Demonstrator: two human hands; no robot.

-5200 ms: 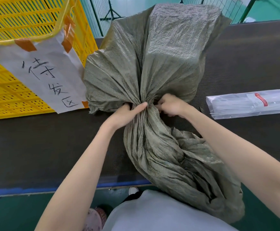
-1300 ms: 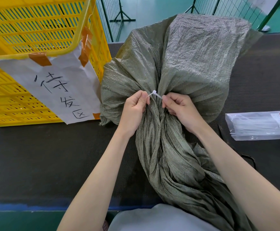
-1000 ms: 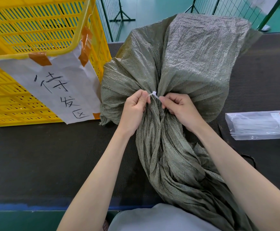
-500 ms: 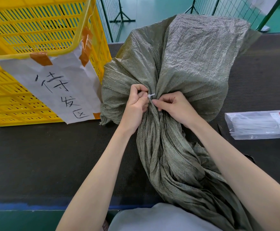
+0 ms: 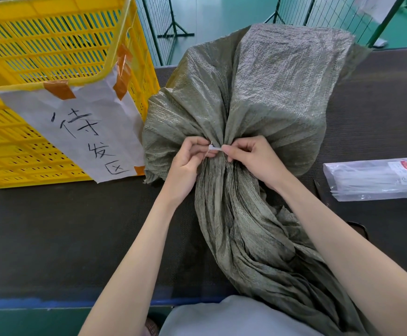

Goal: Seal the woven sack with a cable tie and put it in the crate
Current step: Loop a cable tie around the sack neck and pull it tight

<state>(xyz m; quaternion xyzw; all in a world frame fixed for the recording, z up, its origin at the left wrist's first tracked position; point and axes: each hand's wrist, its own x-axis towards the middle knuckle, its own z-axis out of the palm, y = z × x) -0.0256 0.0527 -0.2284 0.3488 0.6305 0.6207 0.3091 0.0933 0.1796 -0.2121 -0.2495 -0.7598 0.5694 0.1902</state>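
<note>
A grey-green woven sack (image 5: 270,98) lies mid-table, neck gathered, white cable tie (image 5: 215,148) around it; yellow crate (image 5: 52,44) stands at the table's far left.

Centre frame: left hand (image 5: 187,163) and right hand (image 5: 251,158) pinch a white cable tie (image 5: 215,148) at the gathered neck of the grey-green woven sack (image 5: 265,93) on the dark table (image 5: 52,226). Yellow crate (image 5: 52,44) with taped paper label (image 5: 83,132) at upper left; bag of cable ties (image 5: 377,178) at right edge.

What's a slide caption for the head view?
Both hands, left hand and right hand, pinch a white cable tie at the woven sack neck, beside the yellow crate.
</note>
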